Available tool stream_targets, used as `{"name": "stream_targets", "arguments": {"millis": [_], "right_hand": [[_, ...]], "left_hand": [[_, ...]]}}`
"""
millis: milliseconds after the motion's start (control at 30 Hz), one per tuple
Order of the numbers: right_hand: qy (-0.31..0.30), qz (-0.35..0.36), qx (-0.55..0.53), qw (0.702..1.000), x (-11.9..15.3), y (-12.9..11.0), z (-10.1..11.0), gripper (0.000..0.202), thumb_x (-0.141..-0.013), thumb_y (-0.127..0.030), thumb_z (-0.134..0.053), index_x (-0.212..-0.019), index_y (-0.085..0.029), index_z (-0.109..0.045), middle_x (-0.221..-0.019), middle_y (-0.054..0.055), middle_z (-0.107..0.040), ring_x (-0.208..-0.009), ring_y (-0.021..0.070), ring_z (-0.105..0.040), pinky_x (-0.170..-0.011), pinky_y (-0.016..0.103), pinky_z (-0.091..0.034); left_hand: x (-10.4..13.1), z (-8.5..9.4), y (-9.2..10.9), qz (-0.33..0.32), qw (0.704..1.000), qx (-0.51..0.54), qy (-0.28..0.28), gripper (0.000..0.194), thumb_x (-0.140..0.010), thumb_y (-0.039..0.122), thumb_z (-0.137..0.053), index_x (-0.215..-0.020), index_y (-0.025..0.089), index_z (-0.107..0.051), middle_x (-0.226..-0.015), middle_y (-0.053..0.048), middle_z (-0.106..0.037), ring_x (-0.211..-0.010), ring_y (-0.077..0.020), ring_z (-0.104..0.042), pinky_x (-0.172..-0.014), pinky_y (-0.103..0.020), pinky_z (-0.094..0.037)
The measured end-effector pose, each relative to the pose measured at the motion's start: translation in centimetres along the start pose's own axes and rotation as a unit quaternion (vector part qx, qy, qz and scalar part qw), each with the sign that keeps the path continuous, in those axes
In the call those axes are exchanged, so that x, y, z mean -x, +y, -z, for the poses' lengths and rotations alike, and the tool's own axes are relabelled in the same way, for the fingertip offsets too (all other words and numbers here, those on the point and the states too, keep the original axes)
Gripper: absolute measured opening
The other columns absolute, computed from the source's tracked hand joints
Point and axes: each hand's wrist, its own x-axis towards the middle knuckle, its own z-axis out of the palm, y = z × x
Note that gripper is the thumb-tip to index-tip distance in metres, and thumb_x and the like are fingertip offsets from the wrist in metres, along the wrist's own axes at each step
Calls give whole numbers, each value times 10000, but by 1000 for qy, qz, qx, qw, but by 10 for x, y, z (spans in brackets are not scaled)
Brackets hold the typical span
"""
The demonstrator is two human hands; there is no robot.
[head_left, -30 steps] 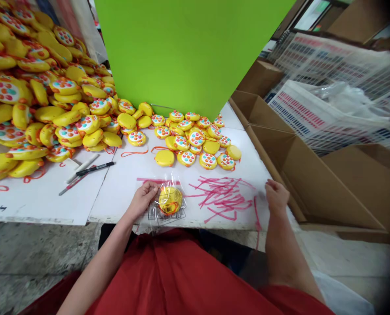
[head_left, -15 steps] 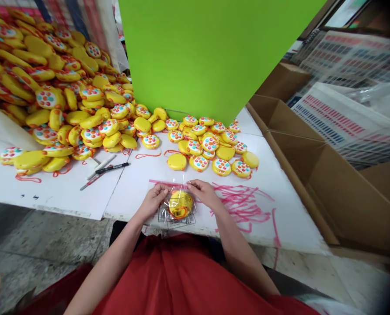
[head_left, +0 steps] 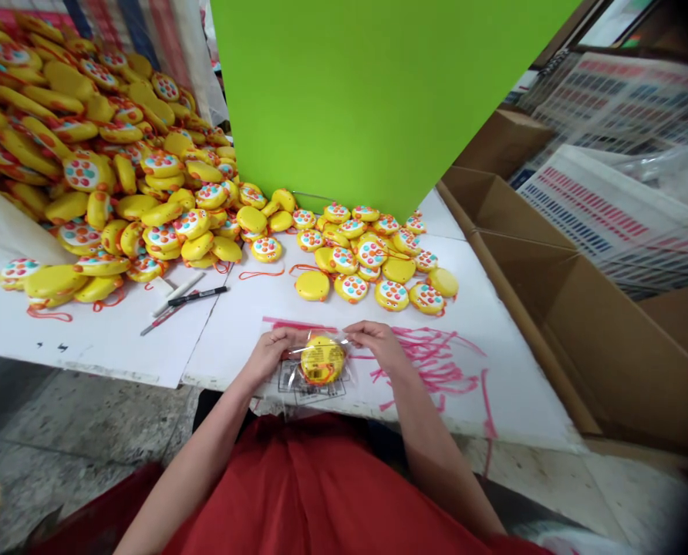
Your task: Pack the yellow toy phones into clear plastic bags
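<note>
A yellow round toy lies inside a clear plastic bag near the table's front edge. My left hand pinches the bag's upper left side, and my right hand pinches its upper right side. The toy shows its plain yellow back, with a printed label and an orange cord at its lower part. Beneath the bag are flat clear bags with black print. Pink strips are scattered just right of my right hand.
Many yellow toys are heaped at the left, with a smaller group in front of a green panel. Pens lie left of centre. Open cardboard boxes and a white basket stand right.
My hands have moved apart, the right one outward, and the bag's top is now stretched sideways between them. The toy has shifted slightly right.
</note>
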Motion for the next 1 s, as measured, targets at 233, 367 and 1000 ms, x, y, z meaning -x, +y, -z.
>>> {"name": "stream_targets", "arguments": {"millis": [233,367,1000], "right_hand": [[-26,24,19,999,0,-1,5,174,-704,-237,-543,-759,-184,-699,-735,11,-670,-708,149,-574,-704,291,-442],[-39,37,-2,999,2,-1,1,200,-790,-338,-544,-833,-182,-661,-721,5,-625,-675,141,-555,-662,281,-438],[547,205,-99,806,13,-17,131,332,-776,-393,-571,-1010,-159,-602,-819,11,-655,-585,109,-622,-592,268,-530]], "left_hand": [[1,1,0,-29,999,-30,29,172,-719,333,-546,-642,180,-529,-651,-5,-565,-644,-148,-547,-621,-272,-475],[5,-6,3,-39,998,-33,43,310,-715,398,-643,-604,190,-443,-590,21,-514,-682,-151,-558,-633,-254,-436],[0,-24,-12,-138,864,-480,67,195,-806,216,-590,-997,191,-568,-901,-34,-621,-819,-178,-586,-747,-306,-471]]}}
